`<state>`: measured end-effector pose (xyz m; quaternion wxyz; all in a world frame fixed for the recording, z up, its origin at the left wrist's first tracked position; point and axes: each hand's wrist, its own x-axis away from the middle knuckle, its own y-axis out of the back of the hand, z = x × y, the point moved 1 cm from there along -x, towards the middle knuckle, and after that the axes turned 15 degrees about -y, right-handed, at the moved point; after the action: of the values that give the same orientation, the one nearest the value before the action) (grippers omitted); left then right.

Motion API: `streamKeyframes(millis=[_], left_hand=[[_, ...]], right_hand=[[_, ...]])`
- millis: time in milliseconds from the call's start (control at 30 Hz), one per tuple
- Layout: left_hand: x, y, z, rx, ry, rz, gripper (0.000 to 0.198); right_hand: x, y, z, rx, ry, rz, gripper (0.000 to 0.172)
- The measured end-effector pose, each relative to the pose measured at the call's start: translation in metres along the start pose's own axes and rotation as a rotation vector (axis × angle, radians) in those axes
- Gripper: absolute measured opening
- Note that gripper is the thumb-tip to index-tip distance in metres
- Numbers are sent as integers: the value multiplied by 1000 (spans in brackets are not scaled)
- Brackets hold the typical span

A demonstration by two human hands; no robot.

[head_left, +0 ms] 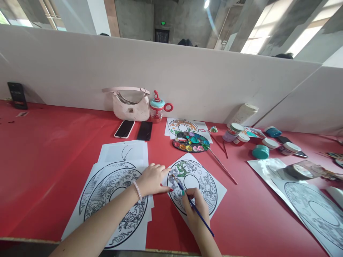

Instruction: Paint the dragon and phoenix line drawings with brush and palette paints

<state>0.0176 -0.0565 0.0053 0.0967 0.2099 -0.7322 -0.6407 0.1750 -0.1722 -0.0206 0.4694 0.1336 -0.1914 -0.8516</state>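
A blue-handled paintbrush (198, 213) is pinched in my right hand (197, 205). Its tip meets the left part of a round dragon-and-bird line drawing (209, 192) on a white sheet turned cornerwise. One dragon on it (182, 169) is painted green; most of the rest is uncoloured. My left hand (153, 179), with a beaded bracelet (137, 191) at the wrist, lies palm down, thumb and forefinger spread at the sheet's left edge. Just beyond the sheet sits a black paint palette (180, 141) filled with many colours. A red-handled brush (223, 167) leans off its right side.
Larger printed sheets (107, 153) lie under my left forearm. Two phones (124, 129), a pink handbag (131, 107) and a lidded cup (157, 109) stand behind. Paint jars (260, 151) gather at right, near another drawing (302, 200) and part of another person's hand (308, 169).
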Motion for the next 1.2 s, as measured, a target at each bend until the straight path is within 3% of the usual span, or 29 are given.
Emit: streamKeyframes(millis=[567, 800, 1200], left_hand=[[2, -2, 1, -4, -11, -15, 66], [1, -2, 2, -3, -5, -13, 67], [2, -1, 2, 19, 7, -19, 62]], right_hand=[[1, 2, -1, 52, 100, -76, 23], [0, -4, 2, 51, 190, -29, 23], [-1, 2, -6, 114, 171, -112, 18]])
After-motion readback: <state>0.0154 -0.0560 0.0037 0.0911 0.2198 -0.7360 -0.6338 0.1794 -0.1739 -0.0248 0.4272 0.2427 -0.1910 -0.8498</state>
